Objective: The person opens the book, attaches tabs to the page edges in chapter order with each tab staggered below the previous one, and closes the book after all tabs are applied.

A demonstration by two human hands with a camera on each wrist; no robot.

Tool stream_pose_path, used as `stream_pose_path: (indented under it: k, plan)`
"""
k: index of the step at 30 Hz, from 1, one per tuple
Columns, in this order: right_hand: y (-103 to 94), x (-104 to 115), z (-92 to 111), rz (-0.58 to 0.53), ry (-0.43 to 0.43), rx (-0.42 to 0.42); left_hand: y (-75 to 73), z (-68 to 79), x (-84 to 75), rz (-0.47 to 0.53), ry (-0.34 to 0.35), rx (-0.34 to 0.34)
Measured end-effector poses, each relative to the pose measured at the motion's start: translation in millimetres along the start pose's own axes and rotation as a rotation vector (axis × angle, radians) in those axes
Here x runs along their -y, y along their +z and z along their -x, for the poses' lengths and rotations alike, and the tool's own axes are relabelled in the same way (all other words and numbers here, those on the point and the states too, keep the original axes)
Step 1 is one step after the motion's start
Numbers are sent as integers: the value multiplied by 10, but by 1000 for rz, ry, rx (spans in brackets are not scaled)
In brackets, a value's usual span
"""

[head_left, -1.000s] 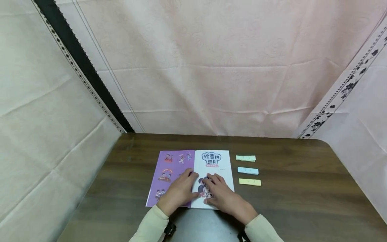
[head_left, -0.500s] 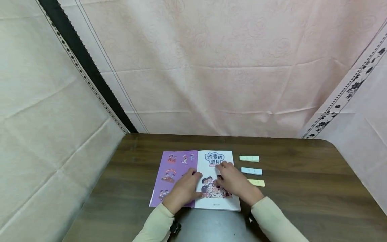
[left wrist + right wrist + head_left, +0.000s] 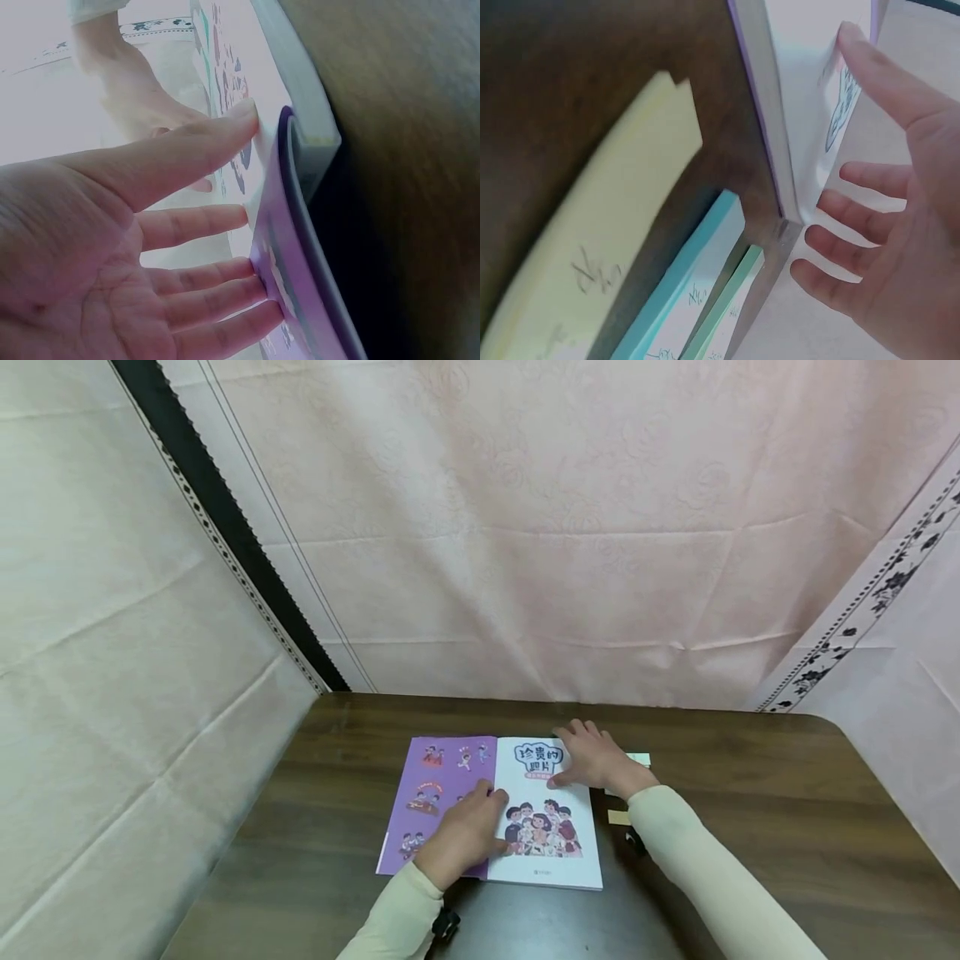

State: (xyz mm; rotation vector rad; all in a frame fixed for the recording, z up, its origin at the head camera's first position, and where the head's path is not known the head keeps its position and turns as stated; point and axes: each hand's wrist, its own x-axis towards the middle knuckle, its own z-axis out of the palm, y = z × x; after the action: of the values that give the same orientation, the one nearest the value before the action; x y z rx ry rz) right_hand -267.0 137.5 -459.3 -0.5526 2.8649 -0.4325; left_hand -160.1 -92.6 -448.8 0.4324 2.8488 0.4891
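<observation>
Nearest, the left hand point(image 3: 467, 831) lies across the fold of the open book point(image 3: 532, 789), its fingers extended and apart, tips at the purple page point(image 3: 423, 810), thumb over the white page; it has hold of nothing. The book lies flat in the middle of the tabletop point(image 3: 330, 843). Farther up the white page, the right hand point(image 3: 592, 762) is likewise unclosed and empty, thumb over the page and fingers reaching past its top corner; whether the thumb touches the paper I cannot tell.

Right of the book, apart from it, sit three sticky-note pads: the yellow pad point(image 3: 600, 232) nearest, then the blue pad point(image 3: 694, 281), then the green pad point(image 3: 731, 304), all with handwriting.

As I judge it, the opening is done and the pages are being smoothed; no note shows on either page, so any use of the pads is left.

Behind everything hangs a pale cloth point(image 3: 525, 527).
</observation>
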Motion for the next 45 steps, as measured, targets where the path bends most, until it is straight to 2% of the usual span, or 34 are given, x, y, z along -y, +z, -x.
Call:
stream_pose_path:
  k: [6, 17, 19, 23, 25, 27, 31, 33, 37, 41, 45]
  plan:
    - [-23, -6, -27, 24, 22, 41, 14, 5, -16, 7, -6, 12]
    - [-12, 183, 50, 223, 14, -31, 0, -4, 2, 1, -5, 18]
    - [-14, 193, 55, 225, 14, -47, -5, -2, 6, 9, -4, 14]
    - [-7, 150, 52, 146, 17, -79, 5, -8, 16, 13, 0, 5]
    - [8, 102, 57, 56, 23, -115, 14, -9, 18, 13, 2, 0]
    - [25, 56, 75, -102, 46, -159, 20, -6, 17, 16, 2, -1]
    - [46, 31, 169, -527, 127, -240, 14, 7, 17, 31, -3, 1]
    - [42, 66, 246, -726, 181, -239, 10, 8, 19, 35, -2, 1]
    - [81, 162, 445, -1012, 290, -173, 13, 9, 27, 38, -1, -2]
    - [198, 273, 654, -1169, 327, -108, 18, 15, 32, 39, -7, -2]
    - [325, 385, 832, -1192, 329, -107, 24, 29, 27, 38, -4, 0]
